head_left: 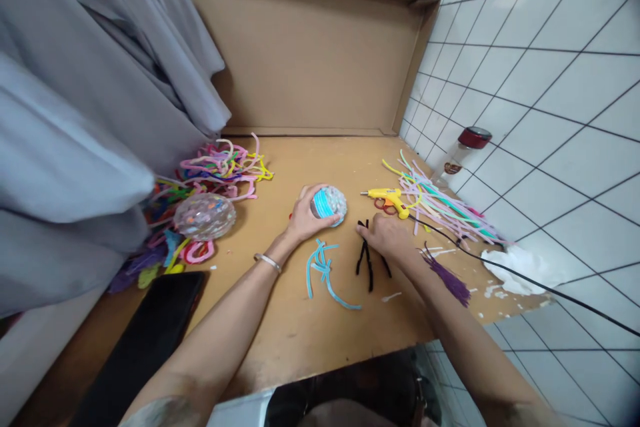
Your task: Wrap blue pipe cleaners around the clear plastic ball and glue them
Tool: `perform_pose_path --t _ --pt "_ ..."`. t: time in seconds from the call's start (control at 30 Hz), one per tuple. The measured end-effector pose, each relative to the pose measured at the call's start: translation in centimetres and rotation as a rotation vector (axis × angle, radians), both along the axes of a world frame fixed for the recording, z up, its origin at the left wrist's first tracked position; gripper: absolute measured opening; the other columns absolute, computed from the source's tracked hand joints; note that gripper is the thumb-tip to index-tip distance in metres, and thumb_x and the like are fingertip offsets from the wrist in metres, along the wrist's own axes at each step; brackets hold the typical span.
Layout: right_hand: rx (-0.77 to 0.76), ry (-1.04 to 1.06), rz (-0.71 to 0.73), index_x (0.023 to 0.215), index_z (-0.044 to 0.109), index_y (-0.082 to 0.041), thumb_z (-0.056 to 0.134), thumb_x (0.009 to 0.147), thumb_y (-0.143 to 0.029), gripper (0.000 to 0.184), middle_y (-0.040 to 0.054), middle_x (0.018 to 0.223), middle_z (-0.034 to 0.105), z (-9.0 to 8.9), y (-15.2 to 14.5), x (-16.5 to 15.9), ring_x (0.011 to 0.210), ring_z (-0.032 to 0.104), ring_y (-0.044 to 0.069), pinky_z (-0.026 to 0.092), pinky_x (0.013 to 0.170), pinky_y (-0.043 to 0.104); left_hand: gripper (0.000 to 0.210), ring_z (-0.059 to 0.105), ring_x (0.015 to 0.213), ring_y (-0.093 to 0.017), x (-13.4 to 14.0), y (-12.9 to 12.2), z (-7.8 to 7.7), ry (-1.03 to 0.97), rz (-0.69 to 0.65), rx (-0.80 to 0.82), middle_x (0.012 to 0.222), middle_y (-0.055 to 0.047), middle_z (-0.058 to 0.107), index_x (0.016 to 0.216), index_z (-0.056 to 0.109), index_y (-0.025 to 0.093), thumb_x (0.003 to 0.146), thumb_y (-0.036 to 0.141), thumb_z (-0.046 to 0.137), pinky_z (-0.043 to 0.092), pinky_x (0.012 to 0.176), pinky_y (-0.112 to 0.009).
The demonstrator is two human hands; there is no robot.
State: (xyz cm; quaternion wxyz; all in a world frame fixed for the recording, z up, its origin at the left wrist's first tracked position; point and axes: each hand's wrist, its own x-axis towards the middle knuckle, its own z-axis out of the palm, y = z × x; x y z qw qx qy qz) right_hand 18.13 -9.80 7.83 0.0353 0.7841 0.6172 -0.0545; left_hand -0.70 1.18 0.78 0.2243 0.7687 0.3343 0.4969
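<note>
The blue-and-white ball (336,205) is clasped in the curled left hand (304,215), near the middle of the table (280,327). The right hand (389,237) is placed at the black strands (369,263); whether one is pinched cannot be told. Should the cord (480,256) be snagged by the nearby right forearm (445,300), the yellow glue gun (393,196) could be dragged askew.

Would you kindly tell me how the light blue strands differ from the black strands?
The light blue strands are bright, whereas the black strands are very dark. One of the light blue strands sweeps in a long curve; the black strands look mostly straight. The right hand is at the black strands, while no hand touches the light blue strands. Both are thin strands lying on the tabletop.
</note>
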Motion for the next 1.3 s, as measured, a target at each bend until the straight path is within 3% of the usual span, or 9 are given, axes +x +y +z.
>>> perform_pose_path --t 0.13,0.27,0.4,0.53,0.63,0.73,0.9,1.13,1.3 --pt "-0.056 0.034 0.122 0.116 0.064 -0.010 0.051 0.097 -0.029 0.030 0.0183 0.116 0.073 -0.9 1.2 -0.2 0.106 0.069 0.025 0.043 0.077 0.028 0.070 0.062 0.119 -0.029 0.1 0.1 -0.1 -0.020 -0.008 -0.017 0.125 -0.009 0.062 0.125 0.057 0.022 0.064 0.037 0.087 0.050 0.106 -0.047" --pt "-0.024 0.138 0.176 0.097 0.070 -0.014 0.054 0.094 -0.033 0.025 0.0143 0.103 0.076 -0.1 2.1 -0.1 0.095 0.069 0.023 0.040 0.071 0.027 0.070 0.061 0.120 -0.029 0.1 0.2 -0.1 -0.027 -0.021 -0.025 0.125 -0.010 0.062 0.124 0.058 0.021 0.062 0.037 0.088 0.050 0.107 -0.047" --pt "0.347 0.281 0.079 0.105 0.067 -0.015 0.045 0.095 -0.025 0.026 0.0117 0.096 0.074 1.9 4.1 -0.7 0.088 0.067 0.022 0.040 0.071 0.028 0.070 0.061 0.118 -0.029 0.1 0.1 0.2 -0.010 -0.031 -0.020 0.124 -0.009 0.063 0.124 0.058 0.021 0.063 0.038 0.088 0.050 0.106 -0.048" --pt "0.715 0.559 0.322 0.095 0.066 -0.018 0.044 0.093 -0.023 0.022 0.0073 0.089 0.070 2.1 5.0 -2.4 0.081 0.063 0.018 0.045 0.074 0.027 0.071 0.059 0.122 -0.030 0.0 -0.2 0.5 0.042 -0.075 0.046 0.127 -0.010 0.061 0.126 0.059 0.023 0.062 0.038 0.088 0.049 0.107 -0.050" --pt "0.836 0.659 0.477 0.092 0.066 -0.019 0.047 0.095 -0.032 0.023 0.0062 0.086 0.067 1.2 4.3 -3.8 0.077 0.061 0.017 0.047 0.073 0.026 0.066 0.058 0.124 -0.030 0.1 -0.5 0.8 0.073 -0.091 0.084 0.126 -0.010 0.060 0.125 0.059 0.025 0.065 0.033 0.085 0.049 0.107 -0.050" --pt "0.917 0.637 0.498 0.091 0.068 -0.019 0.050 0.095 -0.036 0.025 0.0071 0.083 0.067 0.3 3.5 -4.4 0.079 0.062 0.018 0.048 0.076 0.028 0.061 0.059 0.122 -0.029 0.3 -0.7 0.8 0.066 -0.099 0.119 0.122 -0.009 0.061 0.123 0.060 0.024 0.066 0.029 0.081 0.050 0.108 -0.049" --pt "0.930 0.760 0.465 0.086 0.071 -0.018 0.053 0.093 -0.030 0.023 0.0067 0.081 0.071 -0.3 3.6 -3.7 0.075 0.064 0.017 0.050 0.073 0.028 0.062 0.057 0.124 -0.029 0.3 -0.7 0.8 0.084 -0.109 0.116 0.123 -0.011 0.061 0.123 0.060 0.022 0.067 0.036 0.083 0.049 0.110 -0.049" --pt "0.844 1.160 0.230 0.081 0.073 -0.019 0.066 0.078 -0.037 0.019 0.0037 0.077 0.076 -0.9 4.5 -2.8 0.069 0.067 0.016 0.054 0.067 0.028 0.070 0.057 0.124 -0.030 0.1 -0.9 1.1 0.086 -0.087 0.052 0.127 -0.010 0.059 0.126 0.059 0.026 0.064 0.040 0.087 0.049 0.107 -0.051" --pt "0.749 1.298 0.200 0.075 0.072 -0.019 0.072 0.070 -0.039 0.021 0.0021 0.069 0.074 -1.3 5.2 -2.4 0.060 0.064 0.014 0.054 0.061 0.026 0.070 0.058 0.122 -0.029 0.0 -0.8 1.2 0.066 -0.072 0.047 0.127 -0.010 0.060 0.126 0.059 0.025 0.064 0.040 0.087 0.049 0.108 -0.049"
